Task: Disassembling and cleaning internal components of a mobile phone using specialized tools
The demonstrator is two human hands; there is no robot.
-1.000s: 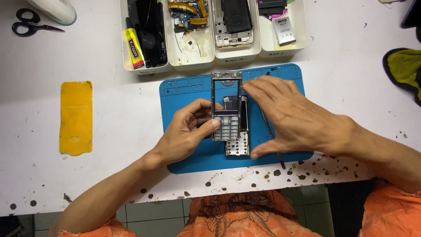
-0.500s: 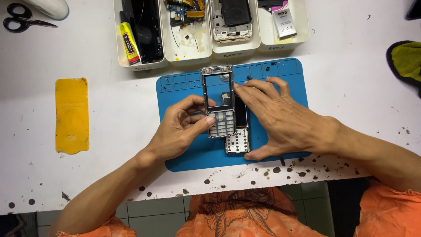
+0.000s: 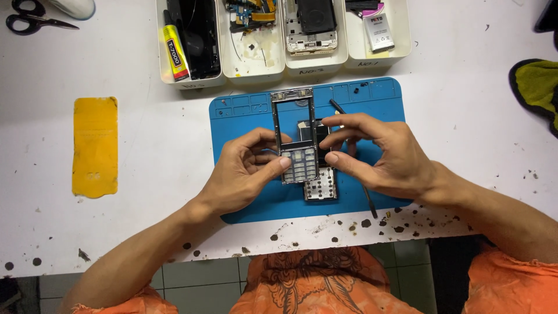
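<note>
My left hand (image 3: 247, 171) grips a grey phone front frame (image 3: 295, 135) with an empty screen window and a keypad at its lower end, held over the blue work mat (image 3: 244, 110). My right hand (image 3: 381, 156) pinches the dark inner phone body (image 3: 321, 174), which lies on the mat just right of the frame, its key contacts showing below. A thin black tool (image 3: 338, 107) lies on the mat and runs under my right hand.
Several white trays (image 3: 256, 67) at the back hold a yellow glue tube (image 3: 175, 53), phone parts, a circuit board and a battery. A yellow pad (image 3: 95, 145) lies left, scissors (image 3: 32, 20) at top left, a green cloth (image 3: 537, 87) at right.
My right hand has lifted its fingers off the frame and now pinches the inner phone body. The left hand keeps its hold on the frame. The camera view shifted slightly.
</note>
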